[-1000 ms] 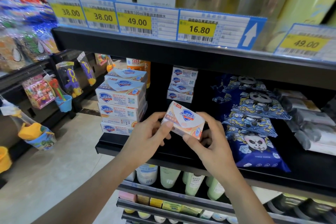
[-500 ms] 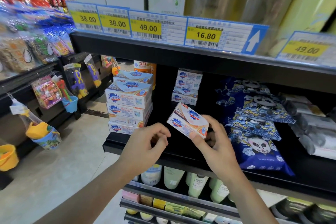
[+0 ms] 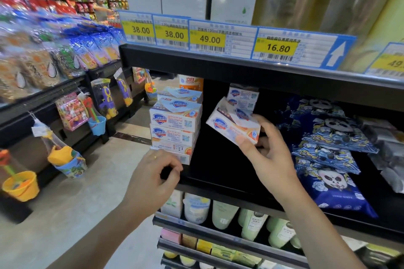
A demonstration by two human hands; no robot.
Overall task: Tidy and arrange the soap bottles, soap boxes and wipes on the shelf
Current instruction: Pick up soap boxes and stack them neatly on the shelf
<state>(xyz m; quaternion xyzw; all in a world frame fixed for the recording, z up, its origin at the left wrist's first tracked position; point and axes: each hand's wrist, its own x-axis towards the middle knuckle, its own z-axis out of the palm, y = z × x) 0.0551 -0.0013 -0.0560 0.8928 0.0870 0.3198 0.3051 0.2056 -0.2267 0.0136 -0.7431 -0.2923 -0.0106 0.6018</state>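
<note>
The black shelf (image 3: pixel 218 183) carries a stack of Safeguard soap boxes (image 3: pixel 175 129) at its left end; right of that stack lie panda-print wipes packs (image 3: pixel 328 159) (overlapping), a smaller soap-box stack (image 3: pixel 242 98) behind.

1. The soap box (image 3: pixel 235 125) is white with a blue shield badge and an orange patch.
2. The stacked boxes (image 3: pixel 175 125) share that white, blue and orange print, with pale blue tops.
3. The wipes (image 3: pixel 328 159) are deep blue, patterned with black-and-white panda faces and wave swirls.
4. The shelf (image 3: pixel 218 172) is black.
5. The price tags (image 3: pixel 209 38) are white, edged in blue, with yellow panels and black figures; one has a white arrow on blue.
6. The bottles (image 3: pixel 251 224) below are pale green and white.
7. The bucket (image 3: pixel 20 185) is yellow; the small pail (image 3: pixel 97 124) is blue.
8. The floor (image 3: pixel 76 214) is beige.
</note>
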